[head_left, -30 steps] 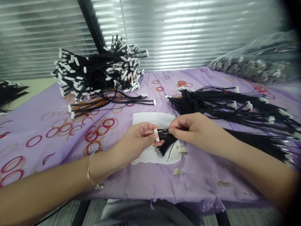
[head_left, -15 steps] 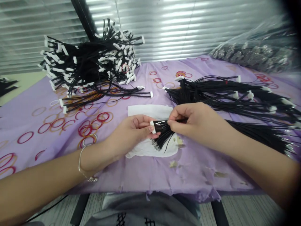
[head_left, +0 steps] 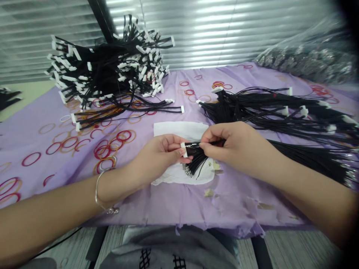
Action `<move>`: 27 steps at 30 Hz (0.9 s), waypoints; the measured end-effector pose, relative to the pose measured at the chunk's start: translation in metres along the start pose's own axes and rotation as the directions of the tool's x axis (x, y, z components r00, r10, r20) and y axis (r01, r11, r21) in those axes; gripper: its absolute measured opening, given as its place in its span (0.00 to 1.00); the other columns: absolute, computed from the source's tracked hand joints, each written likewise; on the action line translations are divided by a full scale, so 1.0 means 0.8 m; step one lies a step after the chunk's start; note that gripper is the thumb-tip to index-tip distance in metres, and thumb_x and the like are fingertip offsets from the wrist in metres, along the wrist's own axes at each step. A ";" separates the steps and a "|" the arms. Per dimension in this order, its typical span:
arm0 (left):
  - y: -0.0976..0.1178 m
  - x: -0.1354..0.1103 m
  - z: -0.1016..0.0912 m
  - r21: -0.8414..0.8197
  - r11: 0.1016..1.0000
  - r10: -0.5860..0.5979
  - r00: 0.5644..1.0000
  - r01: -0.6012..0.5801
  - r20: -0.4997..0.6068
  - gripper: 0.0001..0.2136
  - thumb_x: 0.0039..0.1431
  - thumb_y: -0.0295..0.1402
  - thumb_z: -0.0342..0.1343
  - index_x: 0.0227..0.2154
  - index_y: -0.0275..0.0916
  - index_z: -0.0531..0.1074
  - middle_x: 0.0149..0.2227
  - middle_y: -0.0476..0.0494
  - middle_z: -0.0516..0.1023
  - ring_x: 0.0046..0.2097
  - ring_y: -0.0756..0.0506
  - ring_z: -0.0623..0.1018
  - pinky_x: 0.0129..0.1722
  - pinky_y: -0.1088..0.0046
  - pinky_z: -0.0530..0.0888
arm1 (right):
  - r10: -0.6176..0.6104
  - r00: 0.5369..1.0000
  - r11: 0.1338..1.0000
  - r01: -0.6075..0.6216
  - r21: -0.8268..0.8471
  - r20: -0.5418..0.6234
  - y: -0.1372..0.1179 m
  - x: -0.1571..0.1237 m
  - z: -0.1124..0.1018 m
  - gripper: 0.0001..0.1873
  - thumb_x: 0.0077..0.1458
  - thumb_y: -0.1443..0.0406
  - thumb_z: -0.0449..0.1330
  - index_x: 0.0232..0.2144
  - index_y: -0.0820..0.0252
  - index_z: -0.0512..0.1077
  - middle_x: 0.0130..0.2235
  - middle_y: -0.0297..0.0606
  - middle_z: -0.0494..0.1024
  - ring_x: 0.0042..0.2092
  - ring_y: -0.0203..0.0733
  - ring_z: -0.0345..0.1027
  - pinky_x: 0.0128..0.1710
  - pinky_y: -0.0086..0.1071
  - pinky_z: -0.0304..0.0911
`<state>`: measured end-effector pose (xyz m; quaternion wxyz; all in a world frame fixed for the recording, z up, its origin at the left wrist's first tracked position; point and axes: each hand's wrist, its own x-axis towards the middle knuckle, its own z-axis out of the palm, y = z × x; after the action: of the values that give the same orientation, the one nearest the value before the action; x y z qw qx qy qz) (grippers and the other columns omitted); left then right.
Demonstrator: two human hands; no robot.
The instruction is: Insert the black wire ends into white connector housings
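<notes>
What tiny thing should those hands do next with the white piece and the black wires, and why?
Perhaps the right hand should gently nudge the black wires it pinches toward the white piece: the left hand grips that piece, and wires span the short gap between both hands. Whether their ends sit fully in is too small to tell.

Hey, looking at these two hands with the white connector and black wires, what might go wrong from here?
First, the left hand pinches the small white connector while the right hand grips black wires close by; an uneven pull might make either slip. Second, loose metal ends sit crowded over the white sheet, so a brush could bend or tangle them. Third, the purple cover is torn near its front edge; wires dragged there might snag.
</notes>
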<state>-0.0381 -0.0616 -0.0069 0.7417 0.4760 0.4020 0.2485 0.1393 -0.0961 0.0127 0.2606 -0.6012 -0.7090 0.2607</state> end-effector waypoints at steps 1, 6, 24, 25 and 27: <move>0.000 0.000 0.001 0.003 1.000 0.003 1.000 -0.003 0.004 0.04 0.54 0.21 0.53 0.34 0.31 0.68 0.26 0.51 0.75 0.28 0.57 0.76 0.32 0.84 0.72 | -0.001 1.000 1.000 0.001 0.000 0.001 0.000 0.000 0.000 0.06 0.44 0.67 0.55 0.22 0.62 0.71 0.21 0.28 0.70 0.22 0.28 0.58 0.21 0.23 0.51; 0.001 0.001 0.000 0.024 1.000 0.016 1.000 -0.016 0.019 0.04 0.55 0.20 0.52 0.33 0.31 0.67 0.27 0.51 0.76 0.29 0.57 0.76 0.34 0.83 0.73 | 0.013 1.000 1.000 -0.013 0.014 0.029 -0.002 -0.001 -0.002 0.06 0.44 0.68 0.55 0.22 0.62 0.71 0.21 0.28 0.70 0.21 0.27 0.57 0.20 0.24 0.50; 0.002 0.000 0.001 0.090 0.996 0.001 1.000 -0.001 -0.001 0.05 0.53 0.20 0.52 0.33 0.32 0.69 0.27 0.50 0.76 0.29 0.55 0.76 0.34 0.81 0.72 | 0.014 0.994 0.999 -0.020 0.051 0.112 -0.003 0.000 -0.003 0.06 0.46 0.68 0.54 0.22 0.62 0.72 0.21 0.29 0.69 0.22 0.28 0.56 0.21 0.24 0.50; 0.002 -0.001 0.001 0.090 0.996 0.002 1.000 -0.003 0.002 0.05 0.53 0.20 0.52 0.33 0.32 0.69 0.27 0.50 0.76 0.29 0.55 0.76 0.34 0.81 0.72 | 0.010 0.993 0.998 -0.017 0.059 0.118 -0.002 0.001 -0.004 0.06 0.46 0.68 0.55 0.22 0.63 0.72 0.21 0.29 0.69 0.22 0.28 0.56 0.21 0.24 0.50; 0.003 -0.001 0.001 0.090 0.996 0.009 1.000 -0.010 0.003 0.05 0.53 0.20 0.53 0.33 0.31 0.69 0.27 0.50 0.76 0.29 0.55 0.76 0.34 0.81 0.72 | -0.001 0.992 0.997 -0.008 0.076 0.123 -0.002 0.001 -0.005 0.06 0.46 0.68 0.55 0.22 0.63 0.71 0.21 0.29 0.69 0.23 0.27 0.56 0.22 0.23 0.51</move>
<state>-0.0379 -0.0615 -0.0045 0.7189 0.5111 0.4095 0.2330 0.1409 -0.0950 0.0166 0.2390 -0.5748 -0.7121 0.3246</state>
